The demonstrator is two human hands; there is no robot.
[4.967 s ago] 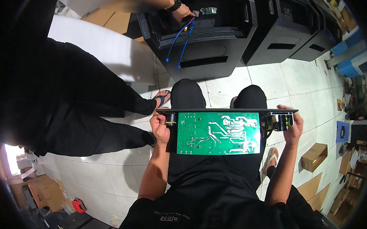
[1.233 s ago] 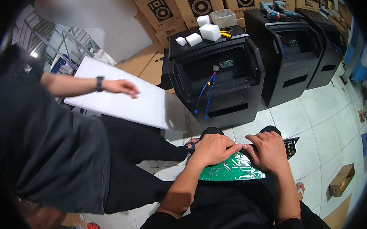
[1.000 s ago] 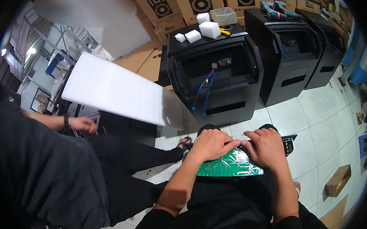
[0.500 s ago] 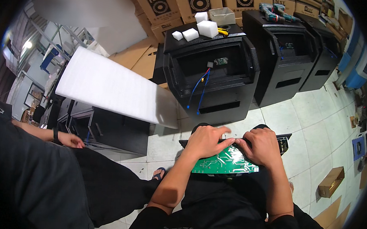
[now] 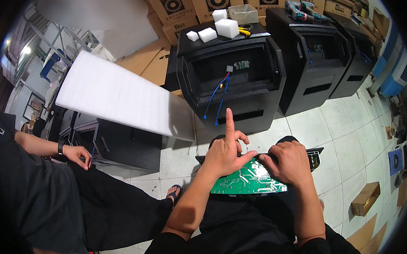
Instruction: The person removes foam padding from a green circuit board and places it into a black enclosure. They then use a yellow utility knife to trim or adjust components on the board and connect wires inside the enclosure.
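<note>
The green circuit board [image 5: 251, 180] lies over the person's lap [image 5: 218, 205]. Toward its ten o'clock, the left hand [image 5: 224, 156] rests its thumb at the edge, index finger raised; whether it grips cannot be told. At two, the right hand [image 5: 290, 160] grasps the board. An open black cabinet [image 5: 254, 98] stands near twelve.

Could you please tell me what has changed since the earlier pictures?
The left hand and right hand moved inward from either side of the green circuit board to its far edge; the left index finger now points forward. The co-worker's hand left the black cabinet and is near their own leg. The board's traced side still faces up; the blue wires still hang down the cabinet's front.
</note>
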